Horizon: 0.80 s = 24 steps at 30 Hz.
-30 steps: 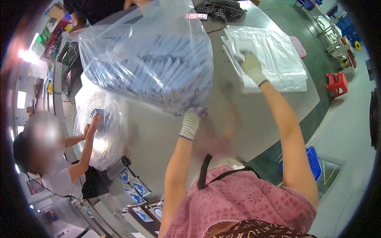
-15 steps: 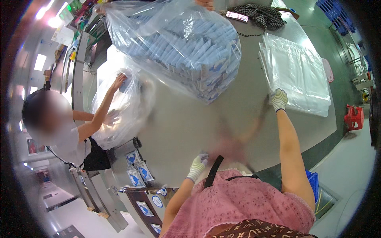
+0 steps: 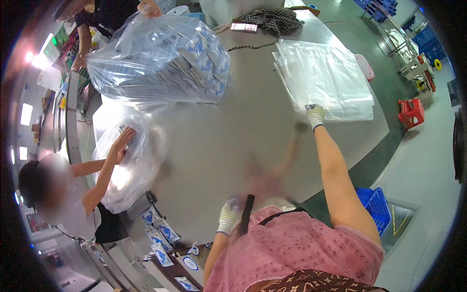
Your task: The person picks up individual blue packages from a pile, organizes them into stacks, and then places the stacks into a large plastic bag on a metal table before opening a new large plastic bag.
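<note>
Bag stack (image 3: 323,80): lay upper right in the frame; film looked light, limp, probably slippery and clinging; the lower-left corner seemed the best hold.
Right hand (image 3: 315,115): touched that edge, fingers curled; whether it pinched film could not be told.
Left hand (image 3: 227,216): lower centre, nothing visible in it, finger closure unclear.
Filled bag (image 3: 121,68): upper left, bulging, likely heavy.

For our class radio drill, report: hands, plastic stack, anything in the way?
Right hand at plastic stack, near edge, grip unclear. Left hand by black strap, nothing visibly held. Stack flat on table, unobstructed.
</note>
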### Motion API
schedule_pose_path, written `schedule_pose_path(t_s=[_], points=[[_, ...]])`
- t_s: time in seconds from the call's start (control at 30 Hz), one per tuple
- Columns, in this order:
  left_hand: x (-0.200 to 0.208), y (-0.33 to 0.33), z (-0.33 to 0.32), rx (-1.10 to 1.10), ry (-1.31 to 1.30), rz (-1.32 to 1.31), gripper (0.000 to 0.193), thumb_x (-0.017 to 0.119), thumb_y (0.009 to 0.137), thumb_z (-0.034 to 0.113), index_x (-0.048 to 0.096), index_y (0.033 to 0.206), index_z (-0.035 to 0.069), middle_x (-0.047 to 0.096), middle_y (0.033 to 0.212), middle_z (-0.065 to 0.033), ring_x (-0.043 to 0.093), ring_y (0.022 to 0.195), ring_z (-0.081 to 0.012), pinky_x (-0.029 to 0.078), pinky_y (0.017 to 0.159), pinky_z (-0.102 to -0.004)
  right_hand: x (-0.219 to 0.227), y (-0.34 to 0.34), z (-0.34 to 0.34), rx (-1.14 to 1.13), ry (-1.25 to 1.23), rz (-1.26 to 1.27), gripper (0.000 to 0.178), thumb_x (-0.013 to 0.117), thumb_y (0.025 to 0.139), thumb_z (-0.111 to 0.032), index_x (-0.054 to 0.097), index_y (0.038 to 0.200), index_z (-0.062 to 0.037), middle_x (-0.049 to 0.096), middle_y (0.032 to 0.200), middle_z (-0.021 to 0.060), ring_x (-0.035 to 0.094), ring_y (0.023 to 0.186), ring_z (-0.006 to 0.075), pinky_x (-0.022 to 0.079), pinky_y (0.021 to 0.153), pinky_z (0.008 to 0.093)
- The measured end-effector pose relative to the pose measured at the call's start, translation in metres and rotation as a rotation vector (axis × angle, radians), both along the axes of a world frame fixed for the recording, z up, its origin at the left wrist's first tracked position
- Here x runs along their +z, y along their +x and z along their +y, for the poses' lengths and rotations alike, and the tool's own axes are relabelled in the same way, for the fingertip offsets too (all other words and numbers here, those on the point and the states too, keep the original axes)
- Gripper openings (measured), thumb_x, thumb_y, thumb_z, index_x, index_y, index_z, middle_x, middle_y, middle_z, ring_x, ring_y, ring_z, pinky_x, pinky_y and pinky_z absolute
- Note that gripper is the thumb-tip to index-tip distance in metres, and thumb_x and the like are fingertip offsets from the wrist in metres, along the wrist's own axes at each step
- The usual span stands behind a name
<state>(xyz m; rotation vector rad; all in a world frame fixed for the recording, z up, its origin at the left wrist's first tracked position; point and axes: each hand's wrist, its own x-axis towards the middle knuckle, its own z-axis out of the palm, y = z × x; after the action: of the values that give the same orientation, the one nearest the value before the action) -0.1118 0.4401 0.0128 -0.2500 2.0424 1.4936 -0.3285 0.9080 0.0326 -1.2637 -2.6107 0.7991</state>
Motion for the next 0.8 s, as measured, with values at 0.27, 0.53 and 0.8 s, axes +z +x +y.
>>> schedule_pose_path(t_s=[0.27, 0.53, 0.8], points=[[0.016, 0.0, -0.003, -0.043, -0.135, -0.01, 0.029, 0.051, 0.079, 0.001, 0.054, 0.107, 0.0, 0.062, 0.099, -0.0113, 0.058, 0.093, -0.02, 0.044, 0.083, -0.029, -0.03, 0.005, 0.015, -0.086, -0.151, 0.205, 0.037, 0.068, 0.072, -0.037, 0.06, 0.076, -0.0009, 0.062, 0.067, 0.0124, 0.058, 0.063, 0.0222, 0.046, 0.064, 0.0338], [0.02, -0.005, -0.007, -0.169, -0.242, 0.032, 0.03, 0.05, 0.079, 0.007, 0.054, 0.107, -0.002, 0.06, 0.104, -0.0171, 0.057, 0.099, -0.0279, 0.043, 0.087, -0.0344, -0.057, 0.02, 0.029, -0.061, -0.016, 0.248, 0.027, 0.064, 0.075, -0.027, 0.055, 0.076, -0.0011, 0.057, 0.066, 0.0161, 0.053, 0.061, 0.0283, 0.043, 0.063, 0.0379], [0.034, -0.005, 0.006, -0.265, -0.272, 0.062, 0.029, 0.05, 0.079, 0.017, 0.057, 0.103, 0.0, 0.061, 0.101, -0.0177, 0.058, 0.096, -0.0322, 0.044, 0.083, -0.0364, -0.039, 0.103, 0.02, -0.231, -0.508, 0.794, 0.018, 0.057, 0.081, -0.018, 0.058, 0.077, -0.0007, 0.055, 0.066, 0.0007, 0.046, 0.06, 0.0118, 0.04, 0.056, 0.0306]])
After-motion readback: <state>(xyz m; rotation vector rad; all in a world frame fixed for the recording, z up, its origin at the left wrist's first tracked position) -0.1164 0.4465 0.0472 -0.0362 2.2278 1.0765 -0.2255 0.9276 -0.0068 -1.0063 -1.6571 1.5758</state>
